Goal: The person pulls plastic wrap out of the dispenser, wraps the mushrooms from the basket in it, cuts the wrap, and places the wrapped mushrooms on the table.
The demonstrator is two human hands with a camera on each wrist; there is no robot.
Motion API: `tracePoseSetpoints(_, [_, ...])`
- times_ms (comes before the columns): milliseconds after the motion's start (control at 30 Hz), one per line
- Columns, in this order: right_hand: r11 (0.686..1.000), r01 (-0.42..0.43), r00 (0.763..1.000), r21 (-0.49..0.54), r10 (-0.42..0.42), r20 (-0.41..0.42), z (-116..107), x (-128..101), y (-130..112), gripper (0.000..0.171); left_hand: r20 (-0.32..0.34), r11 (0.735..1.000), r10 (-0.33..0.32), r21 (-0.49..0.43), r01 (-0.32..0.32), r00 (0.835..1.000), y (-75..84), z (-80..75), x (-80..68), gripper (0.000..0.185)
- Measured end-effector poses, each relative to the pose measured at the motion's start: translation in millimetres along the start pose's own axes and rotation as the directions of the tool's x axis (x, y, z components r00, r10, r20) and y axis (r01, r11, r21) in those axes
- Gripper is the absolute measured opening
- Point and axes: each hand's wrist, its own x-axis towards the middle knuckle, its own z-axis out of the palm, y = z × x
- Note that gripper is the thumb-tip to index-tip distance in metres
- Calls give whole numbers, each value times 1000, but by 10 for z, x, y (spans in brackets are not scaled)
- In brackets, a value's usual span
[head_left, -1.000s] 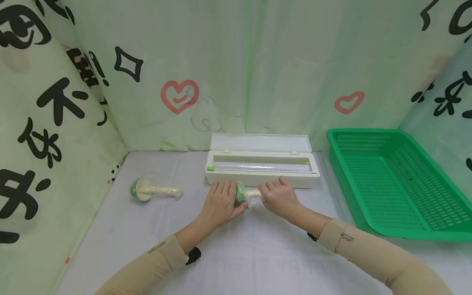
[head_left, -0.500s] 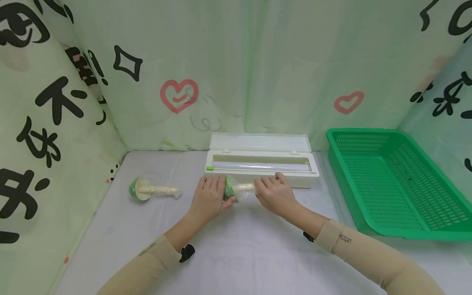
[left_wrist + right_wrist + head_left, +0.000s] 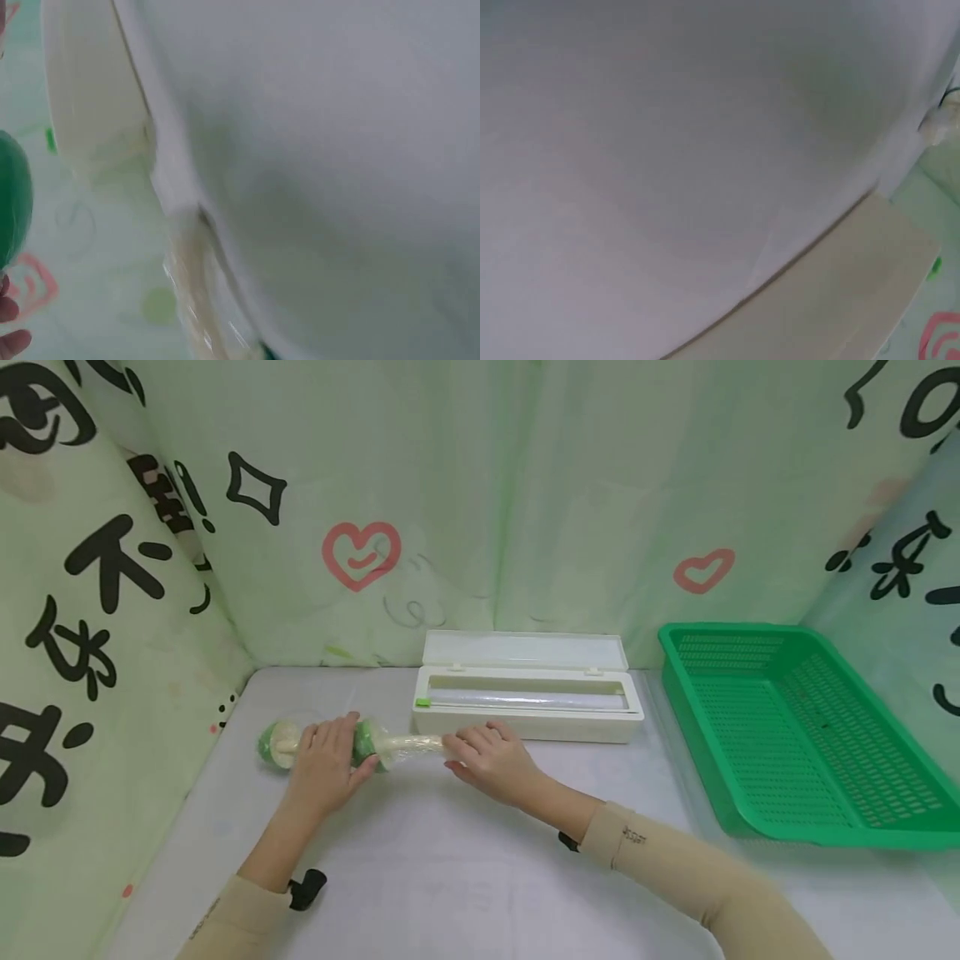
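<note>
Gripping wrapped mushroom (image 3: 382, 746): head view only.

You see two wrapped green-headed items (image 3: 375, 745) (image 3: 273, 745) left of the dispenser | one white wrap dispenser (image 3: 525, 710) | one green basket (image 3: 795, 735) right of it | two hands (image 3: 326, 768) (image 3: 491, 760)

Both forearms reach forward, left hand (image 3: 326, 766) curled in a grip, right hand (image 3: 491, 762) palm-down, fingers pinching.

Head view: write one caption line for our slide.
Both hands hold a wrapped mushroom toy beside another.
</note>
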Motion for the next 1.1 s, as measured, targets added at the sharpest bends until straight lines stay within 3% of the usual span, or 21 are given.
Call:
tracePoseSetpoints(200, [997, -8, 996, 82, 1, 89, 269, 344, -405, 31, 142, 987, -157, -7, 159, 977, -359, -243, -385, 84])
tracePoseSetpoints(400, [994, -4, 971, 109, -22, 238, 454, 628, -767, 27, 206, 977, -215, 32, 213, 955, -659, -428, -716, 66])
tracePoseSetpoints(567, [997, 28, 913, 74, -55, 404, 545, 767, -984, 26, 259, 976, -217, 39, 214, 941, -853, -462, -911, 59])
tracePoseSetpoints(700, [997, 40, 853, 66, -68, 517, 588, 850, -1097, 27, 272, 983, -184, 25, 184, 945, -966, -453, -986, 60])
tracePoseSetpoints(833, [996, 28, 814, 88, -74, 575, 644, 892, -1165, 29, 306, 988, -154, 29, 153, 940, -1053, -445, -1019, 61])
tracePoseSetpoints(1100, [994, -29, 749, 105, -48, 661, 686, 951, -1208, 33, 400, 986, -164, 28, 167, 902, -1172, -369, -1026, 56])
